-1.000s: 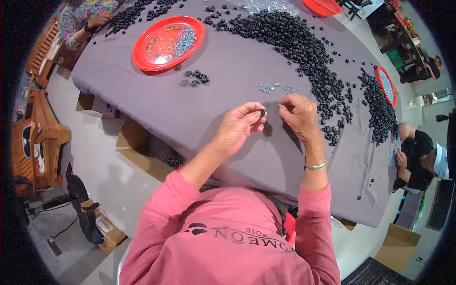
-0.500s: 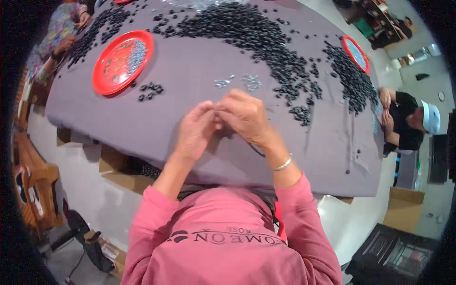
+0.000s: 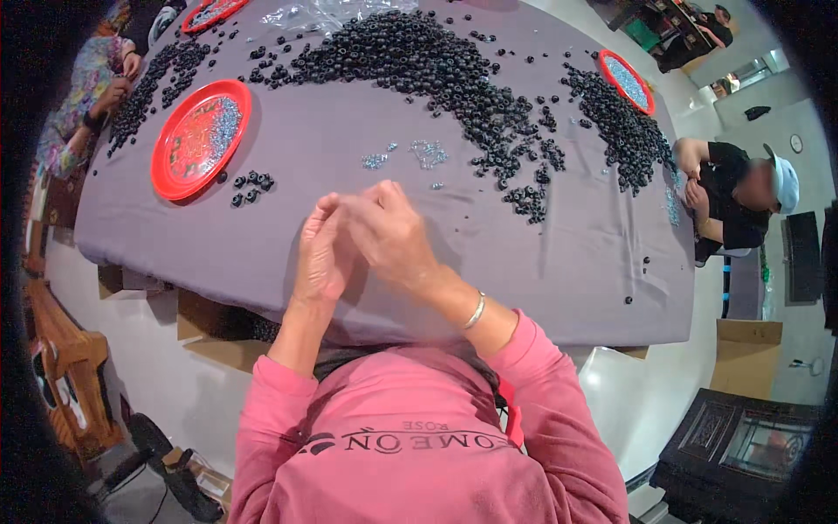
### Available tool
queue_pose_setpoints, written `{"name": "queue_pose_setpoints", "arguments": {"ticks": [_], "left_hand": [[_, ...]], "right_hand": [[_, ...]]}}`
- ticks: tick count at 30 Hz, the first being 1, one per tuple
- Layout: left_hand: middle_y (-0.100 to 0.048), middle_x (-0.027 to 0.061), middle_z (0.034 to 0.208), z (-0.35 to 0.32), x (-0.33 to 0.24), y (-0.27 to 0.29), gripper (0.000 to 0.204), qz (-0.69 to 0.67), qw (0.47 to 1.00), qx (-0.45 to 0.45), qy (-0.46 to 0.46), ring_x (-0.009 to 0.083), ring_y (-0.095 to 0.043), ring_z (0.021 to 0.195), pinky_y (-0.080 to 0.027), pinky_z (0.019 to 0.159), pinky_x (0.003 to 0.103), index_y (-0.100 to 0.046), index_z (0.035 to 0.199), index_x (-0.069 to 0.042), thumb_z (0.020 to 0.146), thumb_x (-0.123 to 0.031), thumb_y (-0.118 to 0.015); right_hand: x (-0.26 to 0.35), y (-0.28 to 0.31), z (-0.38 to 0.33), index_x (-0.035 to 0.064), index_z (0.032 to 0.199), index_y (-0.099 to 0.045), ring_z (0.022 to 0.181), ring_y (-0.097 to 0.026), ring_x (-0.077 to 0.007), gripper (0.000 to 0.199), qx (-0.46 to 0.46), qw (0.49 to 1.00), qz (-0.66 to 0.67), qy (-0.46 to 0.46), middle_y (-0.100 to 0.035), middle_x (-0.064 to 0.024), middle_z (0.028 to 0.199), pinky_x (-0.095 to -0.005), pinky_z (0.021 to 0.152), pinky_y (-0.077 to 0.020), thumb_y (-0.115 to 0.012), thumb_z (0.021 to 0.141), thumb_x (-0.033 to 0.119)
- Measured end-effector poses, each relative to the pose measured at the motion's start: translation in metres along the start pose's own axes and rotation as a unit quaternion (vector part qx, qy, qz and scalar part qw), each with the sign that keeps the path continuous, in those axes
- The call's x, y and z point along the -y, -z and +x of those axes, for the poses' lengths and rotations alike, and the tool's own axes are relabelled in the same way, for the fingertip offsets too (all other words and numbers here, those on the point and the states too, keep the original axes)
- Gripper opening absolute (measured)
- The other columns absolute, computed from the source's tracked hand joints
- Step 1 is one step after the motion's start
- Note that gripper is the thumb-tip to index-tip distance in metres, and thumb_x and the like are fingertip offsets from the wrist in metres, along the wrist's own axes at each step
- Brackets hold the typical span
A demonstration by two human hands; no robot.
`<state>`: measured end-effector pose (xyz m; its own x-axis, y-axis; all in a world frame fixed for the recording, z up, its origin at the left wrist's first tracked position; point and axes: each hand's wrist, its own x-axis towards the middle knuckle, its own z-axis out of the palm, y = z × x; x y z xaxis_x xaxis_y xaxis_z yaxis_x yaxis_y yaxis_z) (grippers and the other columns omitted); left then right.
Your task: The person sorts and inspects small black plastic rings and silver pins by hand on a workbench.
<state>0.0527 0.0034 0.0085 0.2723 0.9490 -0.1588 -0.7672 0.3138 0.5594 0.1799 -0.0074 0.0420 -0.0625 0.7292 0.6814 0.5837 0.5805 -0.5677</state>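
My left hand (image 3: pixel 319 253) and my right hand (image 3: pixel 393 234) meet at the fingertips above the near part of the grey cloth-covered table (image 3: pixel 489 297). The fingers of both are bent and pinched together, the right ones smeared by motion. Whatever is between them is hidden. Just beyond my hands lie small piles of tiny silvery pieces (image 3: pixel 429 155). To their left is a loose group of round black bead-like pieces (image 3: pixel 251 187). A red plate (image 3: pixel 158 175) near it holds more of the small silvery pieces.
A large heap of black bead-like pieces (image 3: pixel 393 54) spreads across the far table, with another heap (image 3: pixel 611 122) at right. Another red plate (image 3: pixel 648 105) stands there. One person (image 3: pixel 742 192) works at the right edge, another (image 3: pixel 87 109) at the left. Clear plastic (image 3: pixel 323 12) lies at the back.
My hands stay together, but the right hand has turned and its fingers have shifted over the left fingertips. The whole view has moved slightly, so the table things appear farther left.
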Motion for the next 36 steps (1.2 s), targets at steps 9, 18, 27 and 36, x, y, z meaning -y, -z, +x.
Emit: {"name": "queue_pose_setpoints", "arguments": {"ticks": [9, 18, 27, 36], "left_hand": [[-0.062, 0.0041, 0.088, -0.007, -0.005, -0.002, 0.011, 0.042, 0.997, 0.054, 0.045, 0.0137, -0.058, 0.081, -0.047, 0.069, 0.028, -0.059, 0.099, -0.008, 0.088, -0.006, -0.061], [-0.061, 0.0045, 0.09, -0.006, -0.008, 0.005, 0.011, 0.03, 0.998, 0.048, 0.038, 0.0131, -0.056, 0.081, -0.047, 0.068, 0.027, -0.059, 0.099, -0.008, 0.088, -0.007, -0.06], [-0.059, 0.005, 0.09, -0.008, -0.013, 0.008, 0.011, 0.033, 0.997, 0.06, 0.043, 0.0135, -0.055, 0.082, -0.047, 0.069, 0.027, -0.059, 0.101, -0.009, 0.09, -0.007, -0.057], [-0.059, 0.0044, 0.09, -0.006, -0.016, 0.012, 0.009, 0.042, 0.996, 0.058, 0.046, 0.0131, -0.055, 0.083, -0.046, 0.07, 0.027, -0.058, 0.1, -0.009, 0.091, -0.008, -0.056]], "right_hand": [[-0.028, 0.072, -0.011, 0.0, 0.092, -0.066, 0.064, -0.053, -0.0072, 0.011, 0.001, 0.98, 0.031, -0.195, -0.059, -0.0016, 0.073, -0.0214, 0.057, -0.0432, -0.058, 0.084, 0.001], [-0.077, 0.138, -0.018, 0.0013, 0.082, -0.065, 0.062, -0.055, -0.0125, 0.007, -0.009, 0.951, -0.202, -0.235, -0.059, -0.0058, 0.072, -0.0265, 0.056, -0.0441, -0.065, 0.08, 0.008], [-0.086, 0.112, -0.013, 0.0029, 0.07, -0.06, 0.072, -0.056, -0.0277, 0.009, 0.087, 0.928, -0.333, -0.14, -0.056, -0.0098, 0.072, -0.0388, 0.063, -0.045, -0.065, 0.071, 0.01], [-0.079, 0.104, -0.015, 0.0043, 0.078, -0.062, 0.071, -0.055, -0.0269, 0.007, 0.092, 0.951, -0.256, -0.147, -0.056, -0.0093, 0.074, -0.038, 0.063, -0.044, -0.063, 0.071, 0.006]]}}
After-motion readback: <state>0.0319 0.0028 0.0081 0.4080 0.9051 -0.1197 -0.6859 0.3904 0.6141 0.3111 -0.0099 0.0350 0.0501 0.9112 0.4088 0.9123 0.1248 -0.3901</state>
